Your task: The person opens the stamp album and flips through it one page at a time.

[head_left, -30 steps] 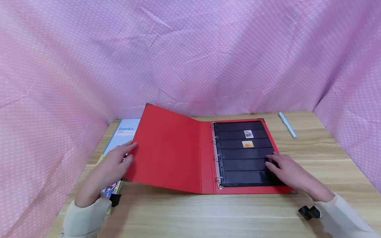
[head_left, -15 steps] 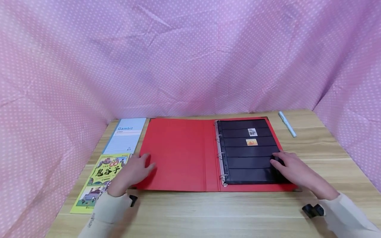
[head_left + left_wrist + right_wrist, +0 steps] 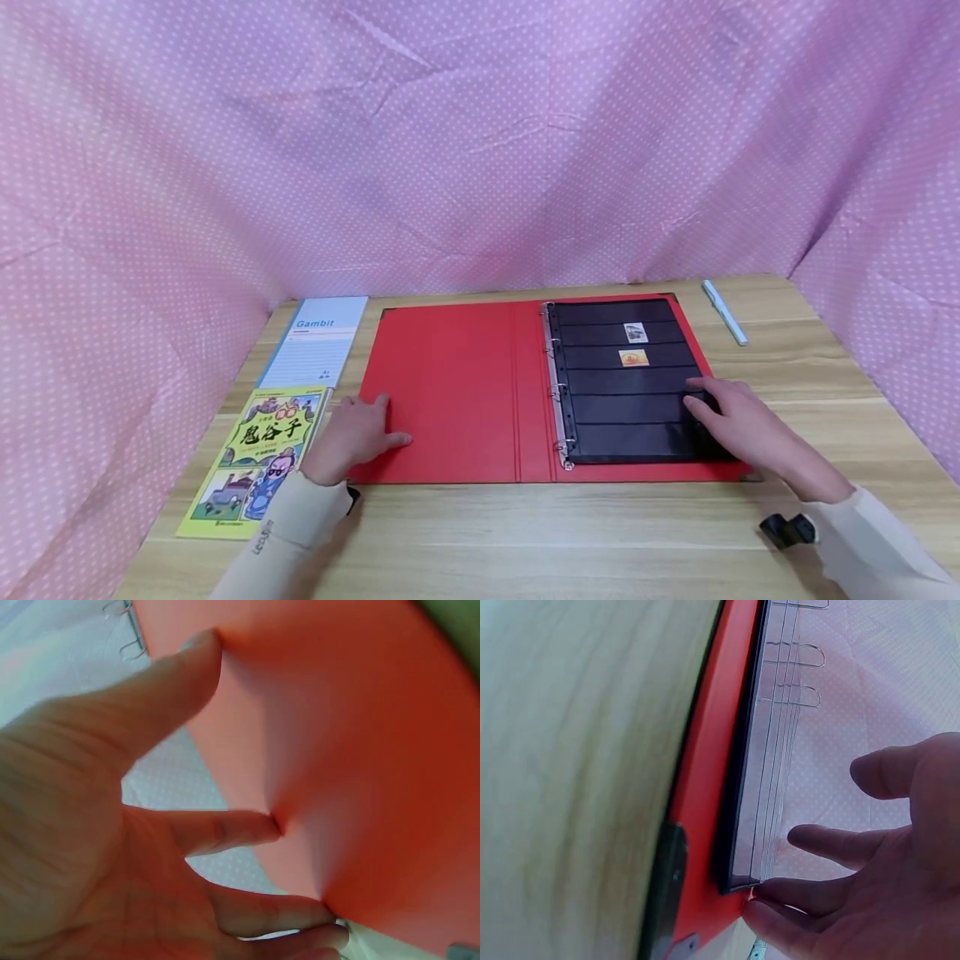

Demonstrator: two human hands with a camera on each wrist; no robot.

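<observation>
From where I stand, the red binder (image 3: 450, 375) lies spread out on the tabletop (image 3: 525, 542), reaching from beneath the left grip (image 3: 351, 435) across to the right grip (image 3: 742, 421). The left grip has its fingers and thumb apart, tips resting on the inside of the cover, pinching nothing. The right grip is loose too, fingers lightly bent at the outer edge of the black pages (image 3: 622, 408); its lower fingertips seem to touch their corner, with nothing clasped.

Inward from the right grip run the metal rings (image 3: 557, 390), and just beyond its fingertips two small stamps, an orange one (image 3: 633, 358) and a pale one (image 3: 635, 332), sit on the top page. Outside the left grip is a yellow book (image 3: 255, 454), with a blue notepad (image 3: 318, 346) farther off; a pen (image 3: 724, 312) lies beyond the right grip.

I'd judge the cover stiff and fairly light, best taken by its outer edge, right under the left grip. The pages look thin, slick and bendy, so I'd lift one by the outer edge near the right grip, gently, sparing the ring holes and the delicate stamps
</observation>
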